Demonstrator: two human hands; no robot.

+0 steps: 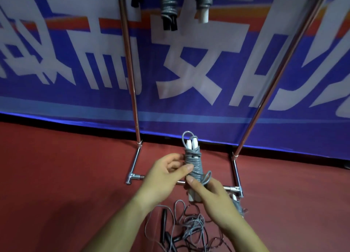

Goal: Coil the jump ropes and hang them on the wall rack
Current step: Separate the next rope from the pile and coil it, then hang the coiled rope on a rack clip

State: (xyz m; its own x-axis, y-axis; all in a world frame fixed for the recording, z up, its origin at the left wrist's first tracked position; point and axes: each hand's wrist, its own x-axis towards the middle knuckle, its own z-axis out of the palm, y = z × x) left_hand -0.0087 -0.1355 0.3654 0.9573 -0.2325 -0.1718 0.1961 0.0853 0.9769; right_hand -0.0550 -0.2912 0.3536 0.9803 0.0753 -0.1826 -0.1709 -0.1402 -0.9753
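Both hands [162,174] [208,195] pinch the grey coiled rope [193,164]: light, floppy cord; hold the wrapped middle or it unwinds.

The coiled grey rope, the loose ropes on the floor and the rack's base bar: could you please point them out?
coiled grey rope [193,159], head view, wound middle.
loose ropes [195,221], head view, grey tangle.
rack base bar [137,176], head view, left end.

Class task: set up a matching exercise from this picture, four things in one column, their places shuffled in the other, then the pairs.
1 wound grey rope
2 tangled ropes
3 black-handled bundle
4 blue banner

A on the red floor
B hanging high on the rack
C held by left hand and right hand
D behind the rack

Pairs: 1-C, 2-A, 3-B, 4-D
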